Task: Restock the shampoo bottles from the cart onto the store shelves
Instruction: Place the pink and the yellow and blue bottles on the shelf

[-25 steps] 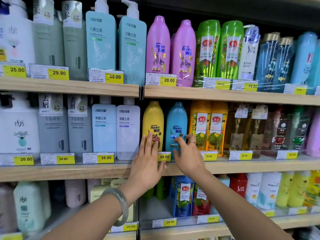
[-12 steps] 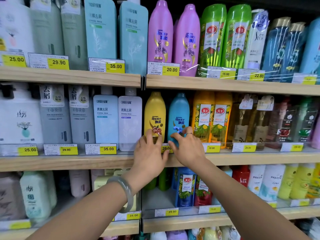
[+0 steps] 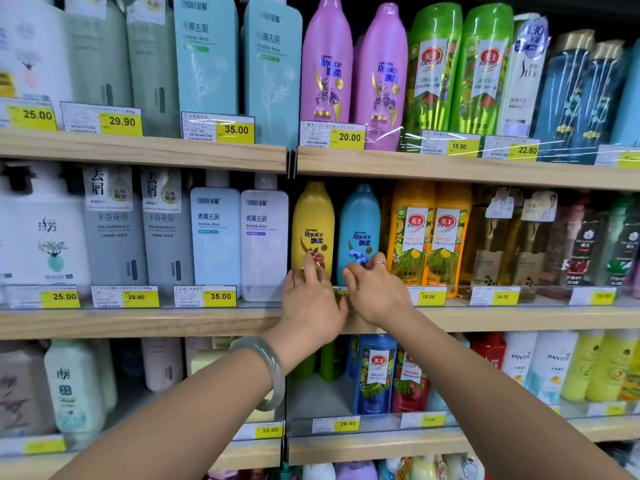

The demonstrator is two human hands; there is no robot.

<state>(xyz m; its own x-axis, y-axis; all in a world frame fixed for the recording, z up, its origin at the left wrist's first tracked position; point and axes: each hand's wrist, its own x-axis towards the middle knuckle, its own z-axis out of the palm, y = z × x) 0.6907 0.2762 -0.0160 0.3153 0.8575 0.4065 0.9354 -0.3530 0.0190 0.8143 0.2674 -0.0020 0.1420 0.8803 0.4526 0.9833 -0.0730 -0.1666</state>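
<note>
On the middle shelf (image 3: 138,322) our left hand (image 3: 311,306) touches one yellow bottle (image 3: 312,230) with loose fingers, and our right hand (image 3: 375,294) touches one blue bottle (image 3: 359,233) the same way, gripping nothing. Two orange bottles (image 3: 429,233) stand tight on the right, two pale ones (image 3: 239,237) on the left. A clear rail (image 3: 519,296) guards the edge.

Both forearms bare, no sleeves in view. Left hand (image 3: 311,306): smooth, thick, translucent grey-green bangle (image 3: 268,370) round the wrist. Right hand (image 3: 379,296): thin pale ring (image 3: 380,263) on one finger. No gloves, no watch.
</note>
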